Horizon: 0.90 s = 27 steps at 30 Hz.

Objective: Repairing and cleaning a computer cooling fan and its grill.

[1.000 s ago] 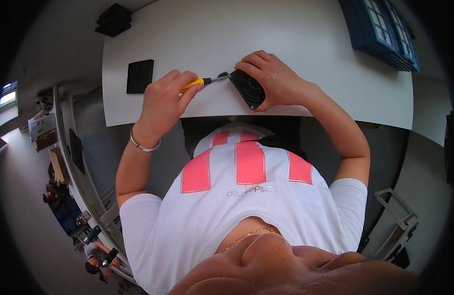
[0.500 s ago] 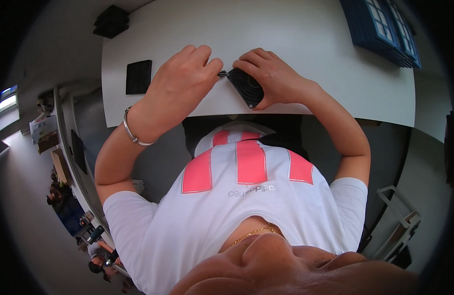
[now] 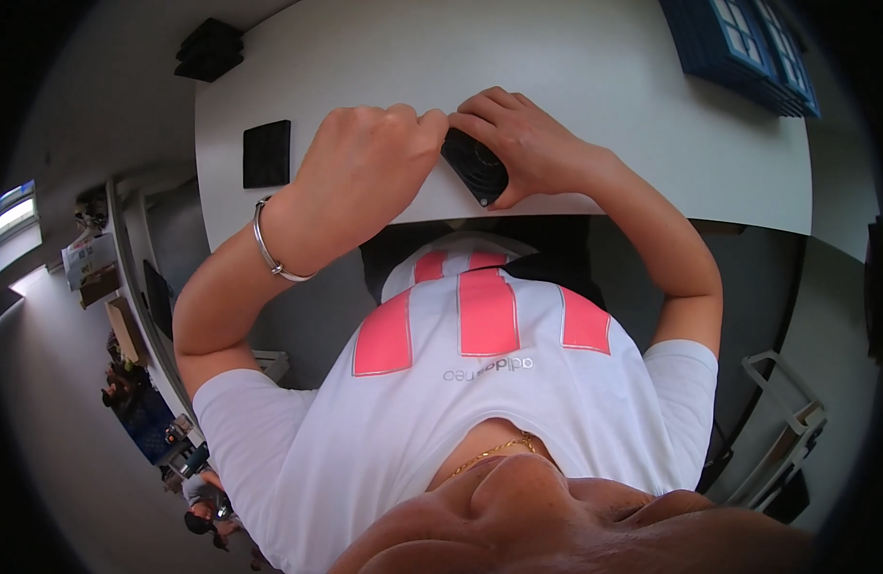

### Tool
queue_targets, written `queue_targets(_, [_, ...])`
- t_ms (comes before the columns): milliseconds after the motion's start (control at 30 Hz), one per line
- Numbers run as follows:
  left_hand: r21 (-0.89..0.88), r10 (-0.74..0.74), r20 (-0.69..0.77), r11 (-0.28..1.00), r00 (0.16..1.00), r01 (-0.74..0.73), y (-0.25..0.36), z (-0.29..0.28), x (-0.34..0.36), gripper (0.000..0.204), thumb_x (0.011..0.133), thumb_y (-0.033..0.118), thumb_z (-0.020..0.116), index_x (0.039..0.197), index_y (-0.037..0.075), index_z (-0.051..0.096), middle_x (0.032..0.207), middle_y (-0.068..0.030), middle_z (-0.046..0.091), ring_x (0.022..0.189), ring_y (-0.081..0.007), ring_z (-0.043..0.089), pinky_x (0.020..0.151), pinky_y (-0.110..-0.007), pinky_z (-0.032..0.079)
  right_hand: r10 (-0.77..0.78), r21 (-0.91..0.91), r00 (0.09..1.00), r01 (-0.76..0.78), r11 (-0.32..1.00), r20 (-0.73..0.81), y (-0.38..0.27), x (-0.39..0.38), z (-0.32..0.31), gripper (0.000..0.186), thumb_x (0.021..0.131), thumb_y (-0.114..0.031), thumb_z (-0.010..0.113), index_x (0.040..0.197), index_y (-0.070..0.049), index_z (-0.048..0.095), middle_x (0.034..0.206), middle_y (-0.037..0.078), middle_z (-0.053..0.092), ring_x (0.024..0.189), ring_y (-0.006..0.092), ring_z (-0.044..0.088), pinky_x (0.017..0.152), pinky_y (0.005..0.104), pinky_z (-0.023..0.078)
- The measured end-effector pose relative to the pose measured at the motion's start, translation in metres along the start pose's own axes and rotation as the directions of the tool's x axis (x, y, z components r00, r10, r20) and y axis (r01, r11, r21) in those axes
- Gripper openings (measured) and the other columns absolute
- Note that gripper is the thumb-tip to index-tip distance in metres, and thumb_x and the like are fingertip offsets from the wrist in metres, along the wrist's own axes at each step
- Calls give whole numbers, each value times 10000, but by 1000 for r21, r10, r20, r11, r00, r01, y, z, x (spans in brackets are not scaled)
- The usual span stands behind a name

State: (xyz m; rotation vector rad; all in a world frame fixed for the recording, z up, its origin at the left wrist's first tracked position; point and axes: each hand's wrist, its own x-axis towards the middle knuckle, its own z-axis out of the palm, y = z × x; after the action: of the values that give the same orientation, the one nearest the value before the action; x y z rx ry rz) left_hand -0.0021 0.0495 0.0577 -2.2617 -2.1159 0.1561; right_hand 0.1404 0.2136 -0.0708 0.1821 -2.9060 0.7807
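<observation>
Above the near part of the white table (image 3: 595,57), my right hand (image 3: 537,148) is wrapped round a square black case with a ring pattern (image 3: 472,165), perhaps a small fan. Its thumb is at the near edge and its fingers at the far side; a silver spot, like a screw head, marks the near corner. My left hand (image 3: 370,158) is closed, its fingertips at the case's far left corner, against the right fingers. What the left fingers pinch is hidden. Left of that hand lies a flat black square plate (image 3: 266,153).
Stacked black parts (image 3: 210,48) are at the table's far left corner. A pile of blue frames (image 3: 752,67) stands at the far right. A pale metal frame (image 3: 791,421) is on the floor at right. Other people (image 3: 204,502) and a long bench are off to the left.
My left hand has moved right, up to the black case, turning slightly. The small dark, shiny piece seen before at its fingertips is now hidden. My right hand keeps its hold.
</observation>
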Motion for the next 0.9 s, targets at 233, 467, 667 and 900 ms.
queue_targets(233, [-156, -114, -10, 981, 993, 111, -31, 15, 17, 195, 954, 220, 672, 870, 58, 604, 671, -147, 659, 634, -306, 662, 556, -426, 510, -2, -19, 1000, 2, 1000, 1, 0, 0, 0, 999, 525, -356, 963, 1377, -72, 526, 1312, 109, 555, 1277, 312, 494, 1085, 427, 421])
queue_targets(467, [-28, 45, -46, 999, 998, -46, 6, 3, 6, 132, 840, 99, 698, 896, 42, 594, 722, -84, 576, 665, -270, 631, 570, -379, 513, 6, 0, 1000, -6, 1000, 14, 0, 1, -1, 997, 520, -350, 960, 1371, -71, 522, 1318, 114, 553, 1273, 319, 495, 1092, 431, 416])
queue_targets(667, [-104, 178, -169, 975, 969, -198, -10, 4, 10, 158, 830, 82, 700, 925, 44, 579, 840, -95, 558, 726, -253, 617, 585, -375, 516, -14, -28, 1000, 14, 1000, -10, 2, 0, 2, 1004, 518, -353, 958, 1374, -74, 513, 1312, 113, 554, 1263, 318, 500, 1084, 431, 422])
queue_targets(900, [32, -94, 141, 995, 986, 91, -7, 0, 4, 196, 856, 136, 733, 954, 57, 582, 815, -87, 574, 720, -276, 660, 567, -381, 505, 13, -33, 1000, -12, 999, 8, -1, -1, 1, 1006, 513, -368, 958, 1371, -83, 515, 1304, 112, 553, 1256, 317, 503, 1081, 434, 424])
